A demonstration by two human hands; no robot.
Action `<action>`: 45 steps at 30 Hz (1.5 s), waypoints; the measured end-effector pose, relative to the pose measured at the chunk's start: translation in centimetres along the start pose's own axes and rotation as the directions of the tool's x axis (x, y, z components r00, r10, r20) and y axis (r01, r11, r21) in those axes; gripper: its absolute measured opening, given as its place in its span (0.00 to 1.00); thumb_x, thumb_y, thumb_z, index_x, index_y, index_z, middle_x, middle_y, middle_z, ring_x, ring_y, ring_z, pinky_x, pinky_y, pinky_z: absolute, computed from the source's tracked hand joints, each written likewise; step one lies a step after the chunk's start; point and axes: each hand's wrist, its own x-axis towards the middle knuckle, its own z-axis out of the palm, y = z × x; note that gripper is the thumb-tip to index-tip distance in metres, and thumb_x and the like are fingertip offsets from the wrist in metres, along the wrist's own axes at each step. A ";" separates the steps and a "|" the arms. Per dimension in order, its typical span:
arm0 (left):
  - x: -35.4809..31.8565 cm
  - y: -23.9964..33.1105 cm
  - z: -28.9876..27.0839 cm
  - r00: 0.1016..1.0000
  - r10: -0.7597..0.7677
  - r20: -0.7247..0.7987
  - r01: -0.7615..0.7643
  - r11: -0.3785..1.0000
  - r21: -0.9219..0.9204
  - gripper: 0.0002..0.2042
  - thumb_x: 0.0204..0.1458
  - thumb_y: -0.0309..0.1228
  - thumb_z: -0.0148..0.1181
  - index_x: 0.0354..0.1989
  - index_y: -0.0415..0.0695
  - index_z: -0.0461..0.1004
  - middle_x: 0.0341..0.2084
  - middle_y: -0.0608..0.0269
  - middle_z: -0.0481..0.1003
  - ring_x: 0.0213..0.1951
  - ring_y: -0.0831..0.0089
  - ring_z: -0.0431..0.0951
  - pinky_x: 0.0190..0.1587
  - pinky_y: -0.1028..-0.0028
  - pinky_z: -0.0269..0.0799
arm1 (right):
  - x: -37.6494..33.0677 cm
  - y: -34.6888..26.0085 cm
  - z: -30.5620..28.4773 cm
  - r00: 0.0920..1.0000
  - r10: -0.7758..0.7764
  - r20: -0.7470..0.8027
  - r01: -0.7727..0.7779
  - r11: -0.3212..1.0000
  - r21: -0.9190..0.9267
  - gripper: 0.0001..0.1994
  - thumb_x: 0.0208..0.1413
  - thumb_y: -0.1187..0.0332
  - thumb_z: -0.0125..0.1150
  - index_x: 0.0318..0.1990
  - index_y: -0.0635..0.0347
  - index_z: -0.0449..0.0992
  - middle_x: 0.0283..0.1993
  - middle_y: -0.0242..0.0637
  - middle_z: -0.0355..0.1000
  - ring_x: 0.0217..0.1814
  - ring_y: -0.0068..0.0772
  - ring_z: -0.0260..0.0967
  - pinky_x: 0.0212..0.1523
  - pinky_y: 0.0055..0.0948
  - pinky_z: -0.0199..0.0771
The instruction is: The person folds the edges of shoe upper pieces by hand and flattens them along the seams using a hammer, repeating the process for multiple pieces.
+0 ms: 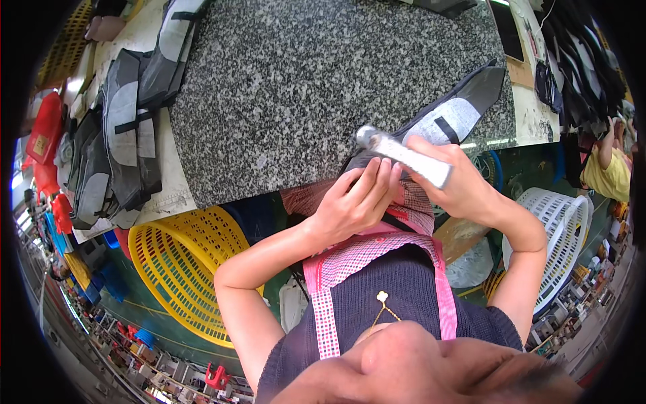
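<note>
My right hand (457, 185) is closed around a short metal hammer-like tool (402, 153) with a pale handle and a round metal head. It holds the tool over the near end of a long grey and black fabric piece (457, 108). That piece lies on the edge of the speckled granite slab (289, 81). My left hand (356, 202) presses its fingers on the folded near end of the same piece, just below the tool's head.
A stack of similar grey and black pieces (124, 128) lies at the slab's left. A yellow plastic basket (185, 266) stands below left, a white basket (558, 229) at right. Another person in yellow (605, 172) is at the far right. Red items (44, 135) sit far left.
</note>
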 end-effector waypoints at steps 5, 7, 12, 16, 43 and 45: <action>0.5 1.0 0.8 0.993 -0.038 -0.113 0.058 0.983 0.173 0.21 0.55 0.36 0.55 0.56 0.46 0.76 0.47 0.66 0.75 0.48 0.76 0.75 0.41 0.75 0.64 | -2.7 0.3 0.1 0.977 -0.010 -0.215 0.043 0.988 0.149 0.11 0.54 0.75 0.61 0.41 0.66 0.67 0.28 0.55 0.69 0.35 0.64 0.72 0.28 0.42 0.71; 0.8 1.0 1.3 0.988 -0.052 -0.145 0.084 0.972 0.219 0.21 0.54 0.36 0.55 0.57 0.46 0.75 0.43 0.67 0.74 0.45 0.77 0.74 0.38 0.74 0.62 | -2.6 1.8 0.0 0.994 -0.003 -0.106 0.004 1.000 0.016 0.09 0.60 0.70 0.58 0.41 0.66 0.69 0.29 0.46 0.73 0.31 0.57 0.75 0.28 0.41 0.71; 4.9 -4.0 -3.1 0.922 -0.366 0.127 0.377 0.772 -0.512 0.19 0.50 0.24 0.60 0.53 0.48 0.77 0.31 0.61 0.72 0.34 0.65 0.73 0.36 0.66 0.68 | -5.9 2.4 -2.7 0.817 0.421 -0.394 -0.088 0.767 0.635 0.20 0.71 0.49 0.44 0.34 0.56 0.69 0.23 0.21 0.58 0.17 0.08 0.46 0.16 0.16 0.42; 5.8 -11.5 -8.2 0.586 -0.783 -0.209 0.512 0.558 -0.653 0.12 0.58 0.22 0.59 0.50 0.40 0.78 0.32 0.61 0.74 0.35 0.71 0.73 0.41 0.73 0.69 | -6.8 4.6 -5.1 0.644 0.468 -0.605 0.259 0.610 0.749 0.24 0.69 0.40 0.40 0.32 0.51 0.59 0.19 0.20 0.49 0.13 0.10 0.38 0.12 0.16 0.36; 22.5 -18.3 3.1 0.989 -0.037 -0.146 0.036 0.999 -0.007 0.14 0.49 0.40 0.67 0.36 0.43 0.74 0.33 0.63 0.75 0.41 0.62 0.75 0.45 0.64 0.69 | 13.0 10.8 -15.0 0.785 -0.088 -0.613 -0.043 0.980 -0.195 0.25 0.69 0.48 0.46 0.36 0.63 0.75 0.32 0.57 0.76 0.40 0.62 0.74 0.39 0.52 0.71; 20.4 -16.2 -1.1 0.997 0.052 -0.048 -0.058 0.990 -0.131 0.13 0.51 0.37 0.67 0.36 0.44 0.71 0.32 0.61 0.75 0.38 0.57 0.76 0.43 0.62 0.71 | 13.0 10.2 -14.6 0.792 -0.071 -0.606 -0.095 0.967 -0.237 0.26 0.68 0.46 0.45 0.35 0.63 0.75 0.32 0.56 0.76 0.41 0.61 0.74 0.41 0.52 0.72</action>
